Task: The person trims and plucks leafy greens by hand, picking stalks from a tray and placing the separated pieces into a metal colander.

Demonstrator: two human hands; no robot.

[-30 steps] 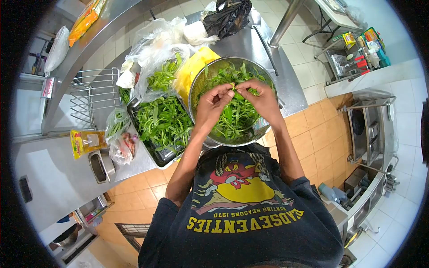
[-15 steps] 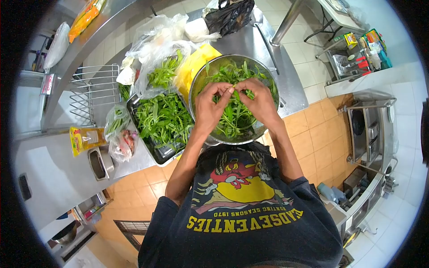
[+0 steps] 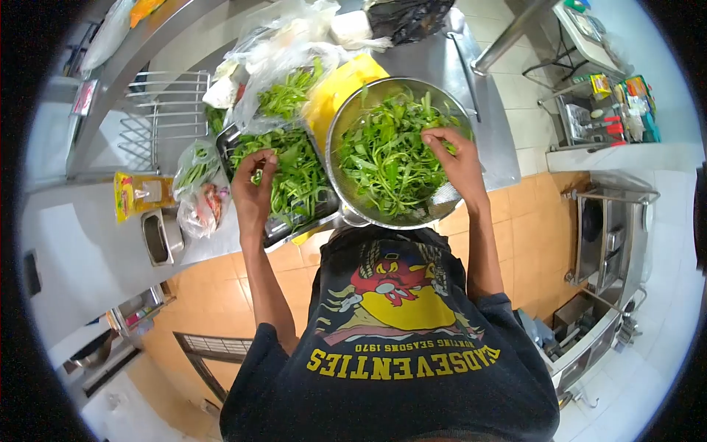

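Note:
A round metal colander full of loose leafy greens stands on the steel table in front of me. My right hand hovers over its right side, thumb and fingers pinched together near the leaves; whatever is between them is too small to make out. To the left, a dark rectangular tray holds more green stems and leaves. Above that tray's left part is my left hand, its fingertips curled against the thumb. I cannot make out what it pinches.
Behind the tray lie a clear plastic bag with greens and a yellow bag. A black bag and a long-handled utensil are farther back. At left are a wire rack, small bags and a metal container.
My hands were together over the colander and have separated. The left moved left to above the tray; the right moved to the colander's right side. The view shifted slightly.

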